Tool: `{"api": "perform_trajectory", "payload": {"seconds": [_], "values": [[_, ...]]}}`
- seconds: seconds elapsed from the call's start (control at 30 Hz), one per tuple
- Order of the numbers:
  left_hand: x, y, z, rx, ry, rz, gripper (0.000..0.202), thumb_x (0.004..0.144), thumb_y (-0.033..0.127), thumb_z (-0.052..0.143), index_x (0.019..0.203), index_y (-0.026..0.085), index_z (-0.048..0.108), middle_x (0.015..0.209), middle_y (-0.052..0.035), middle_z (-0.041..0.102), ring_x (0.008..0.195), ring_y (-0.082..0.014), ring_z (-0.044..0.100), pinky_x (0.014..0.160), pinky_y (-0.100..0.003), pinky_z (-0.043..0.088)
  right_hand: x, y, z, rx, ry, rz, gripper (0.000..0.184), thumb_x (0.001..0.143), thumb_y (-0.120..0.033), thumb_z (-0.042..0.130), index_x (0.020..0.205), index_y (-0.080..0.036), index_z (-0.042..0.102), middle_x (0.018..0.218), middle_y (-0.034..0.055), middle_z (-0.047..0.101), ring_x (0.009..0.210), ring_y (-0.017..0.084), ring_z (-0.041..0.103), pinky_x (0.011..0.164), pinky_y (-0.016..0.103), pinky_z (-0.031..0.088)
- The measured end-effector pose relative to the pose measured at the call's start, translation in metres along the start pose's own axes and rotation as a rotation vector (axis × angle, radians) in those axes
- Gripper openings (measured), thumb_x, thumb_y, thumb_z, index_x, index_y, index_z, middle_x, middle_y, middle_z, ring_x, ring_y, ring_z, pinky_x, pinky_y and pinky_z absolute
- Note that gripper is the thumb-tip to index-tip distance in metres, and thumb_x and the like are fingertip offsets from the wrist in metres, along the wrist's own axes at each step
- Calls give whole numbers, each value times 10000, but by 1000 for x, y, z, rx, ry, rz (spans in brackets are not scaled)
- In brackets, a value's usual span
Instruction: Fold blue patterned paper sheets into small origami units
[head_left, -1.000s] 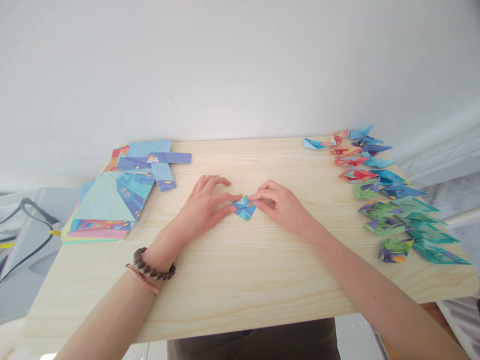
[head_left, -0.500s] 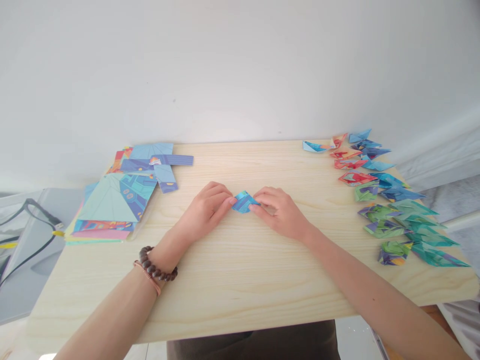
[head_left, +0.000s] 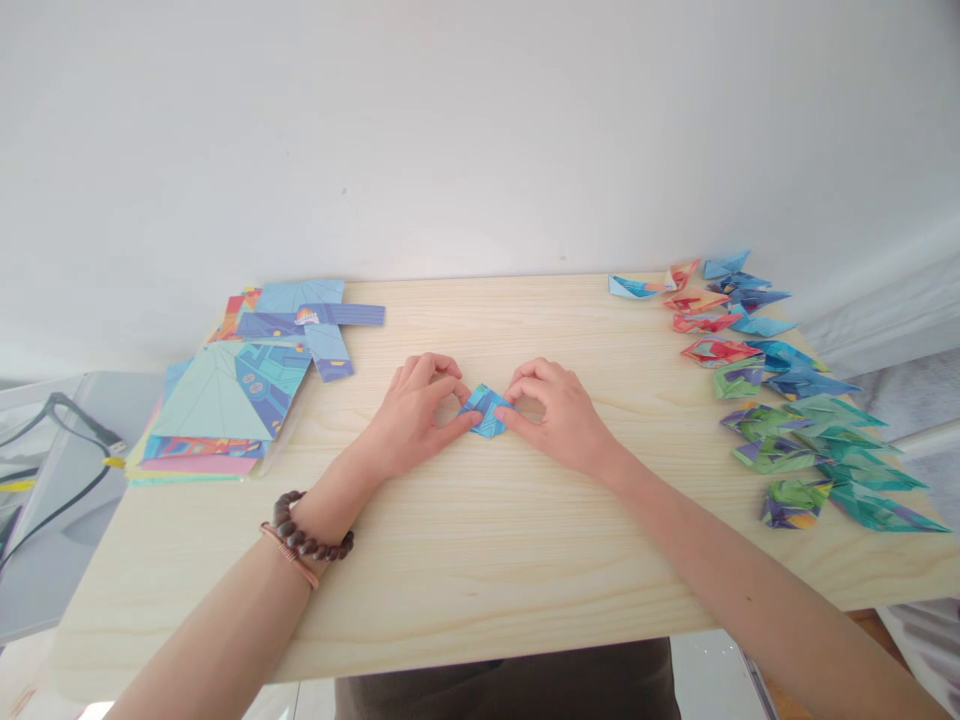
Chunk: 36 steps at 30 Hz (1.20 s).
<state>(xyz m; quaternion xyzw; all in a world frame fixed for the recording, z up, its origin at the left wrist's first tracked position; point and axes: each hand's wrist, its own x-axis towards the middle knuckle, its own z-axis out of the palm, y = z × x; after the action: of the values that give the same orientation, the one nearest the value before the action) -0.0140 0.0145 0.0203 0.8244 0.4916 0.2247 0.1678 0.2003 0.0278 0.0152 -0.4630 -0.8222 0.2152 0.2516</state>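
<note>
A small folded piece of blue patterned paper (head_left: 488, 412) is held just over the middle of the wooden table, between my two hands. My left hand (head_left: 416, 412) pinches its left corner with thumb and forefinger; a bead bracelet and a copper-coloured band circle that wrist. On the other side, my right hand (head_left: 559, 415) grips the right corner the same way, its thumb lying across the front of the paper. Fingertips behind the paper are partly hidden.
Flat printed paper sheets (head_left: 206, 395) are stacked at the table's left, with blue strips (head_left: 330, 345) beyond. Several folded paper boats, red (head_left: 720, 352), blue (head_left: 810, 385) and green (head_left: 874, 500), line the right side. A wall stands behind; black cables (head_left: 82, 425) lie at far left.
My fingers have shifted on the blue paper, the left thumb now reaching further onto it and the forefingers more arched. The paper's visible shape has changed slightly. The view has moved a little.
</note>
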Motion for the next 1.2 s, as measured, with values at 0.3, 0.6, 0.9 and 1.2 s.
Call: {"api": "perform_trajectory", "payload": {"seconds": [0.3,0.6,0.9,1.2], "values": [[0,-1,-5,-86,-35,88,122,847,329,607,870,218,651,851,-21,656,922,-194,513,881,-358,374,1,12,-8,191,-107,-202,96,850,-230,592,902,-219,673,901,27,617,833,149,560,773,299,432],[-5,-12,-11,-100,-39,320,199,892,211,534,1012,241,690,894,-57,656,826,-164,553,763,-317,446,-3,17,-16,125,-156,-386,265,905,-149,476,1049,-235,681,842,33,573,750,124,542,701,270,447],[-9,-11,-12,-25,-45,402,279,894,128,486,1082,246,655,936,-64,652,850,-168,562,761,-322,471,-7,20,-10,-64,-90,-508,332,905,-124,447,1096,-292,660,864,36,552,703,120,481,660,268,424],[-14,-3,-14,81,-71,375,303,857,135,509,1123,194,640,1002,-90,608,918,-191,536,801,-339,479,-12,20,-7,-161,-62,-513,311,897,-155,474,1116,-288,650,923,50,557,740,135,478,699,290,421]]}}
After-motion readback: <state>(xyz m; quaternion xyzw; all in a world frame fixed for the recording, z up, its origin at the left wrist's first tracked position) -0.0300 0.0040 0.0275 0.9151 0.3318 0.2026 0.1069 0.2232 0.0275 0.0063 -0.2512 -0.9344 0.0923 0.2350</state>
